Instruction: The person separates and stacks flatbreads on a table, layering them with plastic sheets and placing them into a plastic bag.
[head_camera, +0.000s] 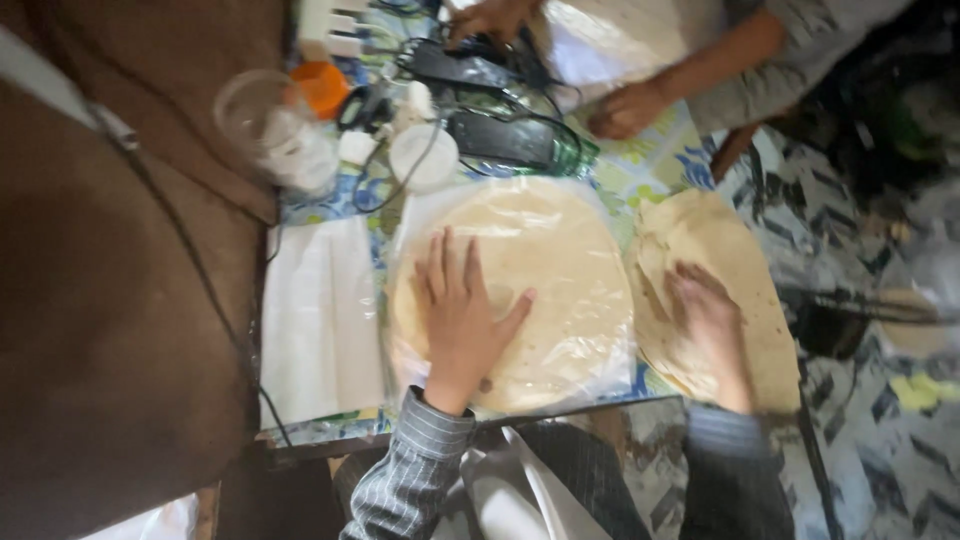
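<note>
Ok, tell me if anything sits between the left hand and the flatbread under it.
Yes: the left hand rests flat on a clear plastic bag that covers the flatbread stack, so plastic lies between palm and bread. The right hand touches the loose flatbreads directly.

A clear plastic bag (560, 300) holding round pale flatbreads lies flat near the table's (650, 165) front edge, a stack of white sheets in clear wrap (318, 320) just beside it towards the left edge, and a clear plastic tub (275, 130) stands behind those sheets.
</note>
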